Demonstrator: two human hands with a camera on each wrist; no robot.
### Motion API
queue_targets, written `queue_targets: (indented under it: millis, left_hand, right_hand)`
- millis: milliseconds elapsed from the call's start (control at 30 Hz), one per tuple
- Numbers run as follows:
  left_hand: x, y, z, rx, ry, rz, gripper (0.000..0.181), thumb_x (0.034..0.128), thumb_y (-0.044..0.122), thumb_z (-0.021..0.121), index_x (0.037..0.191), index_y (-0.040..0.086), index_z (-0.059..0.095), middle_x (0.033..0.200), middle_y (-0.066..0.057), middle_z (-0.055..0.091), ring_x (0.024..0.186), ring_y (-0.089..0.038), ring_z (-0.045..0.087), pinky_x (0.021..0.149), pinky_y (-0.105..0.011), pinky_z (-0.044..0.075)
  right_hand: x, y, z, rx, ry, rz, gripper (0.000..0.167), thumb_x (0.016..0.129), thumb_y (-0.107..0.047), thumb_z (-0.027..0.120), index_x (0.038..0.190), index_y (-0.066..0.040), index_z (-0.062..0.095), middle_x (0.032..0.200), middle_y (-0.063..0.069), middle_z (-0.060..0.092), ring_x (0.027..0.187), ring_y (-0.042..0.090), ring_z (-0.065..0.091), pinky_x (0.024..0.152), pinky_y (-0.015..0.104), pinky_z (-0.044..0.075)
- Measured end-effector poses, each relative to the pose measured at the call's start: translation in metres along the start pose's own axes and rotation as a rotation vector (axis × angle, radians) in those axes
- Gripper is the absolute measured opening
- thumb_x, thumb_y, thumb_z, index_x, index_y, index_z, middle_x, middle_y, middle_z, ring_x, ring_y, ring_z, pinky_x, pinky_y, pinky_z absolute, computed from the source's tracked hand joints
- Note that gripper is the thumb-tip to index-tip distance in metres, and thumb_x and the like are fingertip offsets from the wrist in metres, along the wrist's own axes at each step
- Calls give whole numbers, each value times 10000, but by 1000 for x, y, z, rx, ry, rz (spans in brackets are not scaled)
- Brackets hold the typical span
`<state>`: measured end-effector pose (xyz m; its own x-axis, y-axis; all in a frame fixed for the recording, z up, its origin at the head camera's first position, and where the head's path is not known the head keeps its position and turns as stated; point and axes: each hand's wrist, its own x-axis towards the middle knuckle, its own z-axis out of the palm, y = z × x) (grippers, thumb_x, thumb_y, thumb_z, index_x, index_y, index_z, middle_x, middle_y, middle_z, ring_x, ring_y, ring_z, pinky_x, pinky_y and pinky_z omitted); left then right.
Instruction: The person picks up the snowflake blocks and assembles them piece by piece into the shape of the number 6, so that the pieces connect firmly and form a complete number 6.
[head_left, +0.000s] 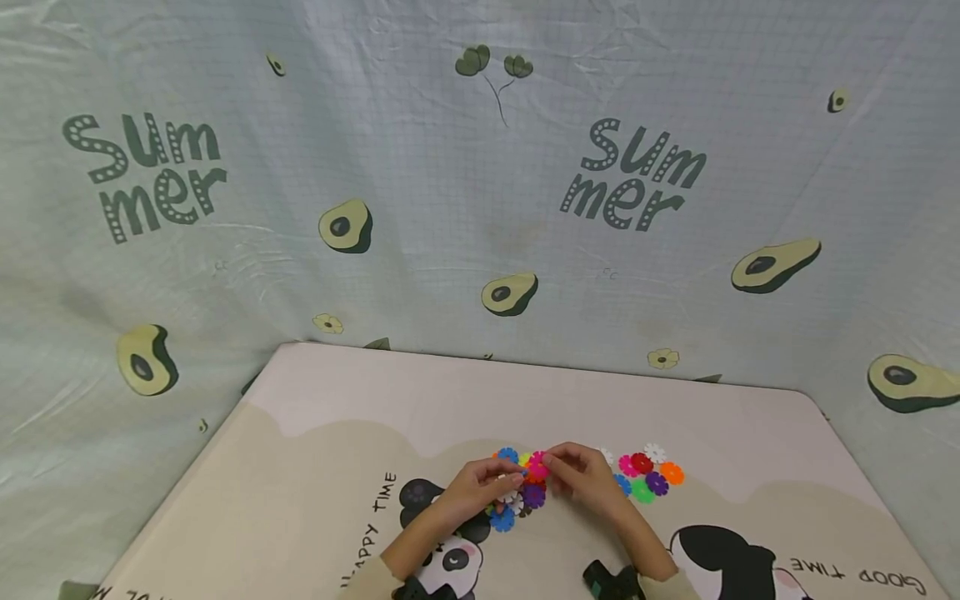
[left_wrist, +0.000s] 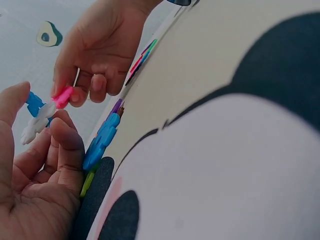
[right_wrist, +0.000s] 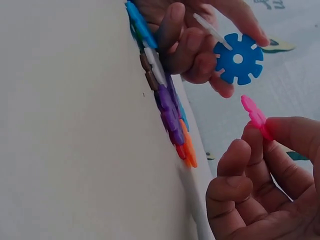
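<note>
Head view: your left hand and right hand work above the desk, beside other discs. Left wrist: your right hand pinches a pink disc, slanting edge-on toward a white disc. Right wrist: your left hand pinches a blue disc, face-on, the white slotted in diagonally.

Worn on the person: left sleeve and right sleeve, both pale beige, ending at the forearms; hands bare; black device beside the right forearm, attachment unclear.
</note>
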<state>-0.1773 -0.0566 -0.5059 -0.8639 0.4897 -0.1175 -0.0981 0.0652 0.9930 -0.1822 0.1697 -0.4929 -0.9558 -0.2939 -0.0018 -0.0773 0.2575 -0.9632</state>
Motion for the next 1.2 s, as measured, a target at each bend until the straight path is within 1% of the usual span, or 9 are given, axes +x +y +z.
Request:
queue_targets:
  millis: [167, 267, 367, 500, 633, 767, 933, 1033, 1200]
  left_hand:
    - [0, 0, 0, 11, -5, 8, 432, 955, 332, 632, 1176, -39, 643, 885, 7, 649, 649, -76, 534, 630, -183, 472]
    - [0, 1, 1, 10, -11, 11, 419, 954, 314, 637, 1170, -45, 647, 912, -14, 669, 661, -74, 543, 632, -181, 476]
    - [-1, 3, 1, 9, -17, 9, 387, 949, 291, 647, 1155, -37, 660, 927, -35, 678, 671, -84, 547, 635, -188, 480]
    - [-3, 5, 0, 22, -33, 4, 359, 940, 273, 661, 1145, -22, 671, 907, -36, 679, 676, -99, 552, 643, -197, 486]
    - [-3, 6, 0, 38, -53, 3, 344, 935, 261, 669, 1145, -12, 677, 847, -16, 657, 667, -104, 553, 646, -200, 484]
    - [-2, 4, -1, 49, -49, 21, 321, 938, 234, 665, 1134, -19, 687, 848, -34, 659, 643, -94, 557, 634, -190, 485]
    - [-2, 1, -1, 44, -41, 46, 304, 939, 193, 661, 1120, -50, 686, 882, -75, 684, 620, -66, 562, 620, -176, 487]
    - [-1, 1, -2, 49, -39, 46, 308, 940, 189, 660, 1119, -61, 683, 857, -58, 682, 609, -53, 564, 614, -171, 478]
    - [0, 3, 0, 68, -3, 46, 349, 953, 241, 643, 1120, -62, 681, 818, -32, 671, 628, -46, 549, 591, -170, 429]
  right_hand:
    - [0, -3, -2, 48, -39, 37, 269, 976, -181, 601, 1060, 71, 646, 730, 130, 609, 583, 102, 520, 535, 217, 441]
    - [0, -5, -3, 53, -76, 37, 277, 973, -175, 603, 1059, 86, 645, 740, 126, 607, 598, 102, 526, 544, 220, 440]
    - [0, -5, -3, 39, -93, 42, 283, 972, -183, 606, 1057, 84, 646, 737, 85, 598, 608, 98, 523, 552, 219, 442]
    - [0, -5, -4, 21, -115, 60, 296, 973, -204, 606, 1060, 76, 649, 727, 36, 582, 618, 92, 515, 563, 214, 444]
    - [0, -5, -4, 39, -145, 83, 314, 971, -228, 611, 1058, 70, 656, 722, 8, 578, 618, 83, 508, 568, 204, 439]
    - [0, -6, -3, 72, -182, 66, 336, 976, -226, 604, 1062, 97, 645, 706, -4, 569, 601, 69, 494, 555, 198, 421]
    - [-1, -5, 2, 100, -166, 38, 322, 976, -177, 603, 1073, 128, 633, 701, 12, 572, 588, 57, 495, 544, 195, 415]
    - [-1, -6, 4, 100, -155, 35, 316, 971, -163, 610, 1079, 132, 635, 712, 22, 588, 593, 55, 506, 547, 192, 422]
    - [0, -7, 8, 75, -133, 27, 320, 974, -173, 606, 1071, 130, 640, 707, 32, 580, 590, 60, 502, 545, 196, 424]
